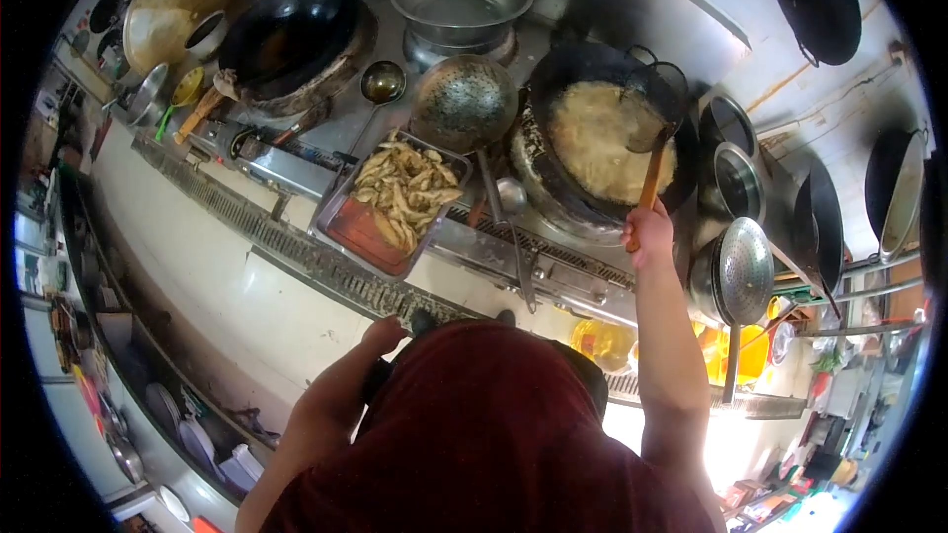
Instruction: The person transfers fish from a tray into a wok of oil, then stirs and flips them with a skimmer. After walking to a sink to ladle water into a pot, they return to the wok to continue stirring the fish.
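My right hand (pixel 648 233) is wrapped round the wooden handle of a wok spatula (pixel 652 178). The spatula's dark metal head dips into bubbling, pale brown oil (pixel 597 143) in a big black wok (pixel 553 74). My left hand (pixel 383 336) hangs near my body, below the front edge of the stove, with nothing visible in it. Its fingers show only in part and look loosely extended. Closest to that hand is a clear plastic tub (pixel 367 237) holding battered, fried-looking pieces (pixel 407 183), heaped toward its far side.
A perforated strainer (pixel 464 99) and a ladle (pixel 383 83) lie on the stove between the woks. Behind them stands a steel basin (pixel 461 5). A second black wok (pixel 296 39) sits at left. More strainers (pixel 746 271) and pans line the right side. A drain grate (pixel 346 281) runs along the front.
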The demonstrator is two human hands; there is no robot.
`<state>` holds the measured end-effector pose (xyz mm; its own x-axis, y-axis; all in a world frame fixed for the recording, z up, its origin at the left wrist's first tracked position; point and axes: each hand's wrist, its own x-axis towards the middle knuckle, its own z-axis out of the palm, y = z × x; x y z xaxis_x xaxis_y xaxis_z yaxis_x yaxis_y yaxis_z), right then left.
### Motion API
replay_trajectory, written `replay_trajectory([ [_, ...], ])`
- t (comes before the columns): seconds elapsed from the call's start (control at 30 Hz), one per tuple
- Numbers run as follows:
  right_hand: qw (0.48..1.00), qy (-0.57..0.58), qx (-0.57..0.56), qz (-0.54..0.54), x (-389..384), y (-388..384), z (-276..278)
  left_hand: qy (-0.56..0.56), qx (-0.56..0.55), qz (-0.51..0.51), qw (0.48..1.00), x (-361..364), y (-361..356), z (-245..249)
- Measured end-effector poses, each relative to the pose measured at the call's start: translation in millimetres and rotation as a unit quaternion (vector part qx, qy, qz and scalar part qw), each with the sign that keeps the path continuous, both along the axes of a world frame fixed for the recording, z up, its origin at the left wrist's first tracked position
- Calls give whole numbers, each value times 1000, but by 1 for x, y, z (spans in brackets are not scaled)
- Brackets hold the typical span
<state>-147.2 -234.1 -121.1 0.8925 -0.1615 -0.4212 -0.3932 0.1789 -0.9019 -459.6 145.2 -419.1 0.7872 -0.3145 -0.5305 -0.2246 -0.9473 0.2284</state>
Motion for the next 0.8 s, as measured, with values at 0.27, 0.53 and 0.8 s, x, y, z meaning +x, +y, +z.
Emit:
replay_trajectory([
  [0.27,997,24,57,-37,0,-7,0,23,-48,148,988,0,-3,32],
  [0.53,969,87,229,28,-14,-26,0,-42,-54,61,996,-11,6,-20],
  [0.8,993,-1,106,44,-43,-12,11,-54,-34,8,998,-3,3,1],
])
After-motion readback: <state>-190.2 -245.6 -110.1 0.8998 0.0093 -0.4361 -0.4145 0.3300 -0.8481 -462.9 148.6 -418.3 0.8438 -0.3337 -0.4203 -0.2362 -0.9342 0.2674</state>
